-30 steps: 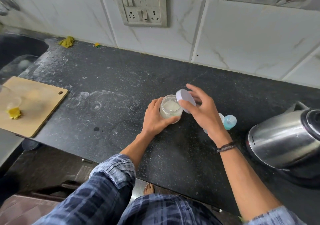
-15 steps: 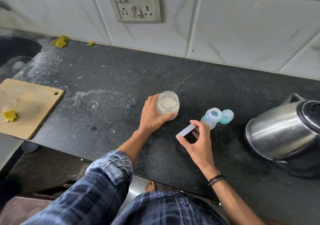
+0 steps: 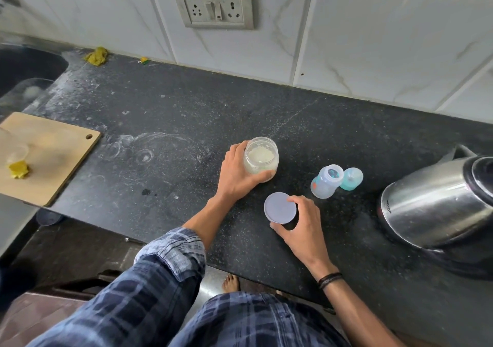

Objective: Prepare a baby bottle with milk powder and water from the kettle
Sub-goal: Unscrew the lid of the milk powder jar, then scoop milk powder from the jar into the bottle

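An open clear jar of white milk powder [image 3: 261, 158] stands upright mid-counter, and my left hand [image 3: 236, 176] grips its side. The jar's round pale lid [image 3: 280, 207] lies flat on the counter in front of it, with my right hand [image 3: 304, 226] holding its edge between thumb and fingers. To the right stands a small clear baby bottle [image 3: 326, 181] without its top. Its teal cap [image 3: 351, 178] sits just behind it. The steel kettle [image 3: 437, 202] stands at the far right.
The black stone counter [image 3: 186, 111] ends at a front edge near my body. A wooden cutting board [image 3: 48, 157] with a yellow scrap lies at the left, past it a dark sink [image 3: 24, 69]. A socket panel [image 3: 213, 2] is on the tiled wall.
My right hand took the lid off the jar, carried it down toward me and laid it flat on the counter. My left hand kept holding the jar.
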`<state>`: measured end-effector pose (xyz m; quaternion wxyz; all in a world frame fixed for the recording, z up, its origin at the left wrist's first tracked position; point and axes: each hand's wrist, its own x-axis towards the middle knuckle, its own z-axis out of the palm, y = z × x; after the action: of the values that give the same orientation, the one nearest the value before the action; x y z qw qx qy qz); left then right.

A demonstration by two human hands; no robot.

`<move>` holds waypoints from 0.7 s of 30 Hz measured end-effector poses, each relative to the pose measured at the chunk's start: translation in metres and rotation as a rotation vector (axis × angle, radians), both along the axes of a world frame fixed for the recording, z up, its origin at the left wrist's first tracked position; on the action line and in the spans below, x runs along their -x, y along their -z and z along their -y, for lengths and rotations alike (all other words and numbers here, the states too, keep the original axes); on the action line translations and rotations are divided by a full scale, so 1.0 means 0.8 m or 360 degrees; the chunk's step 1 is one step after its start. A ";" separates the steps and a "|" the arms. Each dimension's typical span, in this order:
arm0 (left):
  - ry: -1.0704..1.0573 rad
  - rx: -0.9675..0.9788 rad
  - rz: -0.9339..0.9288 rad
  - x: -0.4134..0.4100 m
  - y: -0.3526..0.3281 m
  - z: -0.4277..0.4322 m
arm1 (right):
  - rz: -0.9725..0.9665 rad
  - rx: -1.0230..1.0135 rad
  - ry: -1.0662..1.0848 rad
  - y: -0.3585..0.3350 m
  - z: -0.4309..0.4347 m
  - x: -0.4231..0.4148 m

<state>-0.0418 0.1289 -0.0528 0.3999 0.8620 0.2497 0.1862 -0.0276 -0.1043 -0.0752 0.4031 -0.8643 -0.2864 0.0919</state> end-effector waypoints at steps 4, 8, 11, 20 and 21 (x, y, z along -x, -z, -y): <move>0.0003 -0.0002 0.0008 0.000 0.002 -0.001 | 0.0035 0.0042 -0.0037 -0.014 0.003 -0.003; 0.0000 0.0013 0.0003 0.000 0.005 -0.001 | 0.0194 -0.0043 -0.0063 -0.063 -0.011 -0.021; 0.0010 0.0004 0.0026 0.000 0.006 0.000 | 0.0312 -0.0116 -0.0177 -0.113 -0.040 -0.052; 0.0018 -0.0030 -0.0004 0.004 0.003 -0.002 | 0.0238 0.0812 -0.0608 -0.200 -0.152 -0.117; 0.0016 -0.0031 -0.0013 0.005 0.003 -0.002 | 0.0206 0.0866 -0.0621 -0.201 -0.158 -0.117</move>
<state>-0.0458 0.1303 -0.0548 0.3914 0.8679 0.2452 0.1830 0.0662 0.0217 0.0852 0.1135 -0.8731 -0.4364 0.1853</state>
